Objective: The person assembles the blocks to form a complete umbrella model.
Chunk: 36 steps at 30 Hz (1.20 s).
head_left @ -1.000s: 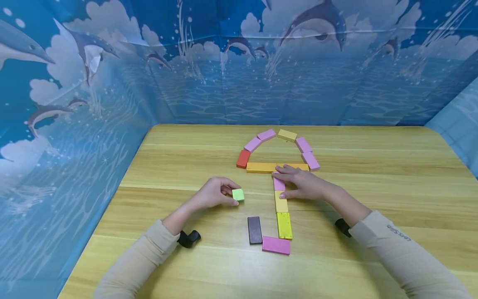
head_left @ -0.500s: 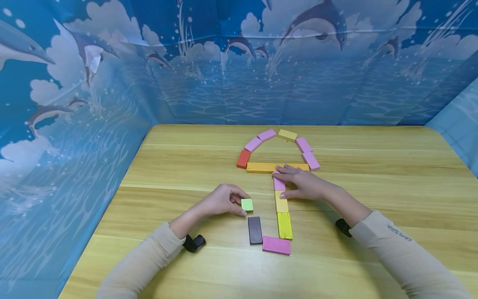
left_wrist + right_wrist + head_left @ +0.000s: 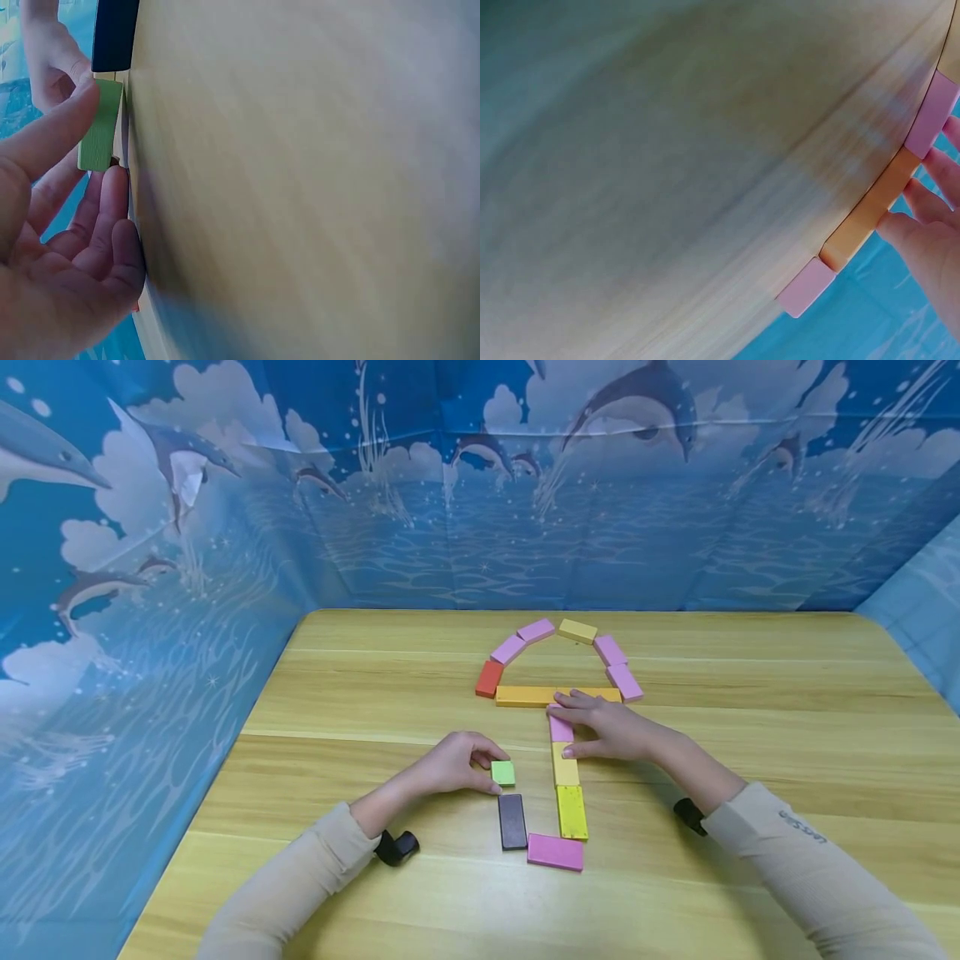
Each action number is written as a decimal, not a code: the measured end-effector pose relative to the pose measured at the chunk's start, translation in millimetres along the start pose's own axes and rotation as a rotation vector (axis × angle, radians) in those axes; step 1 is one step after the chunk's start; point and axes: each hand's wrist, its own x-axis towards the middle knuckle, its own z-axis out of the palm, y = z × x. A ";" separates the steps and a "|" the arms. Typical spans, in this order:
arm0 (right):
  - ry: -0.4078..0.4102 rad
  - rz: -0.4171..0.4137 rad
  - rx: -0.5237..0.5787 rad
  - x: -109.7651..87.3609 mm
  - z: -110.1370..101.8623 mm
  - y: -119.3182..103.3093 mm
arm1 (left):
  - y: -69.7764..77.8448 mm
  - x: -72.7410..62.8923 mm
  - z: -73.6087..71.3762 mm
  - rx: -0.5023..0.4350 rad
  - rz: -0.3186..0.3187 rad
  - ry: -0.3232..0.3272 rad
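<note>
My left hand pinches a small green block between thumb and fingers. In the head view, this block is at the far end of a dark grey block lying on the table; whether they touch cannot be told. In the left wrist view the green block appears just below the dark block. My right hand rests with fingers extended over a column of blocks. Its fingers reach the long orange block and a pink block, with the thumb at a pale yellow block.
Pink, red and yellow blocks form an arch above the orange block. A bright yellow block continues the column down to a magenta block. A blue dolphin-printed sheet stands behind the wooden table.
My left hand has moved right and nearer with the green block, bringing it to the dark block's far end. The right hand has stayed in place.
</note>
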 end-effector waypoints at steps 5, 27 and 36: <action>-0.004 0.000 -0.005 0.9 -0.2 -0.1 | 0.5 0.7 0.9 0.021 -0.010 -0.008; -0.023 0.009 -0.046 0.8 -6.4 -5.8 | 6.4 -0.7 0.0 0.032 0.027 -0.081; -0.034 0.007 -0.080 6.4 -3.6 -8.7 | 2.2 -6.2 2.0 0.006 0.018 -0.070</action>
